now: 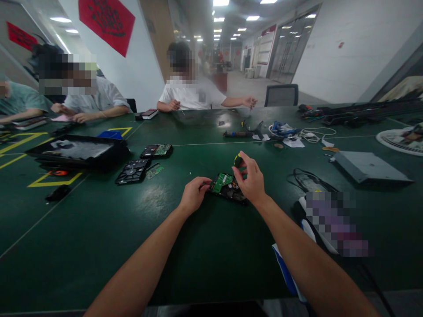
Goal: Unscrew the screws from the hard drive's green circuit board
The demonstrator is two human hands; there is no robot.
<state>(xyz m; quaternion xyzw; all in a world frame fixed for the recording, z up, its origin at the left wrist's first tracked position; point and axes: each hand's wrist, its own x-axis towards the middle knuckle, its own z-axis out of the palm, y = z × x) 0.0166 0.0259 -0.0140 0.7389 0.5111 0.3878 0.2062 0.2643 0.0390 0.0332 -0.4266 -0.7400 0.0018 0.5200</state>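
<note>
A hard drive with its green circuit board facing up lies on the table in front of me. At its left edge, my left hand pinches the drive between thumb and fingers. My right hand is closed round a screwdriver with a black and yellow handle, held above the drive's right part. The screwdriver's tip is hidden, so I cannot tell whether it touches a screw. To the left lie a second hard drive, a black drive casing and a loose green circuit board.
A black tray stands at the left. A grey metal box, cables and a blurred-out object lie to the right. Across the green table sit several people, one person straight ahead.
</note>
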